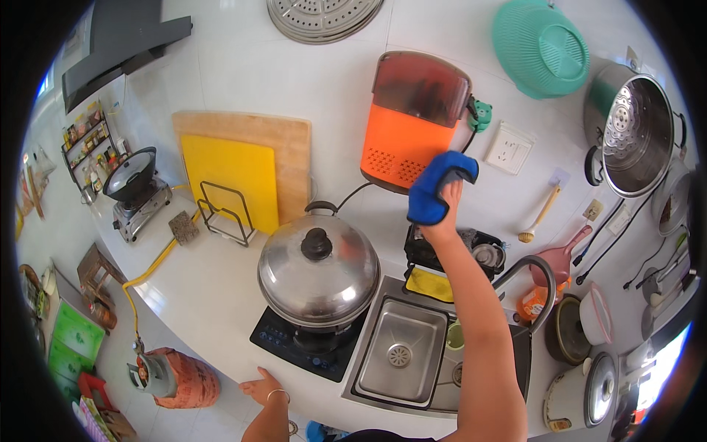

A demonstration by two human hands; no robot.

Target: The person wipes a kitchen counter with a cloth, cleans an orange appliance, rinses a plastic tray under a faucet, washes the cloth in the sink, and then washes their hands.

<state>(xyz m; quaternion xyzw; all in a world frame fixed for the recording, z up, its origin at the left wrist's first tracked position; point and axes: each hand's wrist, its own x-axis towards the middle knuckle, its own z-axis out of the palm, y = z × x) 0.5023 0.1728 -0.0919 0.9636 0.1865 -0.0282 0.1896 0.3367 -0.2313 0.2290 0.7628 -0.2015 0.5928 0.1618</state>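
Note:
My right arm reaches up over the sink (401, 352) to the wall. Its hand (448, 206) is closed on a blue cloth (428, 190), which lies against the lower right corner of an orange wall-mounted box (409, 151) with a dark see-through lid. The cloth covers part of that hand's fingers. At the front edge of the counter, my left hand (263, 384) rests with its fingers apart and holds nothing. It is nearest to the black induction cooktop (269, 335), on which a large lidded steel pot (294, 272) stands.
A yellow cutting board (232, 177) and a wooden one lean on the wall behind a wire rack (224, 214). The curved faucet (549, 295) rises right of my forearm. A green basket (541, 48) and a steel steamer pot (641, 132) hang at the upper right.

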